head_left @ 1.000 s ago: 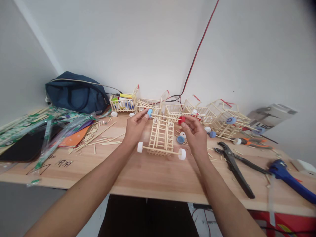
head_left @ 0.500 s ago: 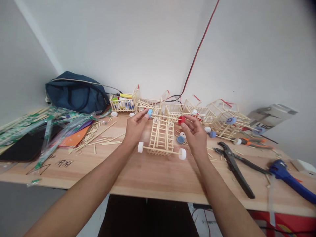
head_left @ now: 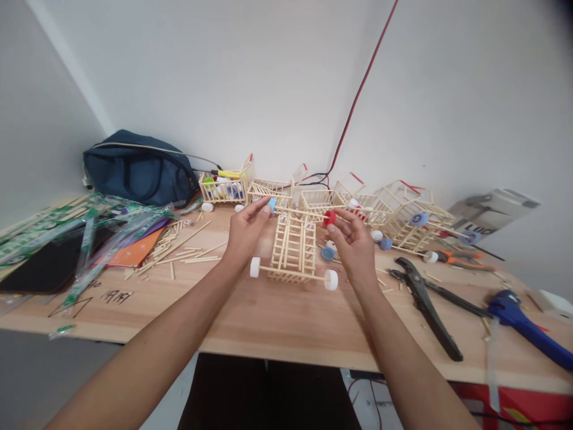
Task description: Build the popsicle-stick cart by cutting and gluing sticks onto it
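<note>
Between my hands is a small cart frame (head_left: 293, 246) built of thin wooden sticks, its slatted underside facing me. Two white bottle-cap wheels (head_left: 330, 279) sit on the ends of its near axle. Across its far end runs another stick axle (head_left: 301, 211), with a light blue cap (head_left: 272, 205) on the left end and a red cap (head_left: 330, 217) on the right. My left hand (head_left: 247, 230) pinches the blue cap between thumb and fingers. The red cap is gripped by my right hand (head_left: 354, 242). A loose blue cap (head_left: 327, 254) lies near my right hand.
Several finished stick carts (head_left: 224, 188) line the wall. Cut sticks (head_left: 172, 248), plastic wrappers (head_left: 94, 221) and a blue bag (head_left: 141, 167) are on the left. To the right lie black pliers (head_left: 425, 304), orange-handled pliers (head_left: 463, 258) and a blue glue gun (head_left: 530, 325).
Almost nothing differs. Both hands keep their hold on the caps, and the cart frame stays in the same place.
</note>
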The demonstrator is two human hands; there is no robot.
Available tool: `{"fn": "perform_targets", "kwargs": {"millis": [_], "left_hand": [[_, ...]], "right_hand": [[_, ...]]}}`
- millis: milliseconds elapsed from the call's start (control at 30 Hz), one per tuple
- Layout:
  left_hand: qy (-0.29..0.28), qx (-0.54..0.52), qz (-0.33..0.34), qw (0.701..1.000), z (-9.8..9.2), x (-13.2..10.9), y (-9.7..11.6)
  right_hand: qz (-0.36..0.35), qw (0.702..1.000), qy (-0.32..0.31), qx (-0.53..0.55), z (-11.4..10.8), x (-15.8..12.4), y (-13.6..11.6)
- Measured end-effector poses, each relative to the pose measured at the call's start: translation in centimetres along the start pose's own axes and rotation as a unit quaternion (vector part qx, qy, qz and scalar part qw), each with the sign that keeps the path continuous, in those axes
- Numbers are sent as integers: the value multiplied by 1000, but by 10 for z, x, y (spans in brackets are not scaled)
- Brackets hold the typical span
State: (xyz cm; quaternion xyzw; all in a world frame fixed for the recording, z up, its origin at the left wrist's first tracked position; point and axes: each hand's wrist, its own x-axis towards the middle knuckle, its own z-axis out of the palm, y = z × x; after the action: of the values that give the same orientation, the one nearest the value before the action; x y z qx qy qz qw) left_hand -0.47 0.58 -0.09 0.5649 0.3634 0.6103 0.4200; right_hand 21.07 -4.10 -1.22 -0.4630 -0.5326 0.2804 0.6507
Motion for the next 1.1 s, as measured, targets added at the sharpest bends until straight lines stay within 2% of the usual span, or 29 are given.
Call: {"fn": "perform_targets", "kwargs": {"millis": [200,333,467,633,800,867,1000,1100], "left_hand": [[11,-1,-17,1000,0,-1,4],[22,-27,-35,999,0,0,3],[43,-63,-59,995,-1,3,0],[74,-122,-118,983,-1,5,0],[104,-143,-185,967,-8,2,5],[80,-98,-209,970,-17,0,9],[-48,-5,-270,962,-36,-5,19],[-118,48,-288,949,-38,-7,29]], "right_hand": [[34,999,-13,-17,-10,1,0],[107,993,-30,-43,-30,0,-1],[182,973,-107,-90,-49,-3,-4],[229,943,-224,-90,-51,-7,-2],[249,933,-253,-52,-47,-9,1],[253,933,-254,-42,-46,-9,2],[258,930,-256,-62,-43,-9,-2],[262,926,-265,-54,-39,-10,-8]]}}
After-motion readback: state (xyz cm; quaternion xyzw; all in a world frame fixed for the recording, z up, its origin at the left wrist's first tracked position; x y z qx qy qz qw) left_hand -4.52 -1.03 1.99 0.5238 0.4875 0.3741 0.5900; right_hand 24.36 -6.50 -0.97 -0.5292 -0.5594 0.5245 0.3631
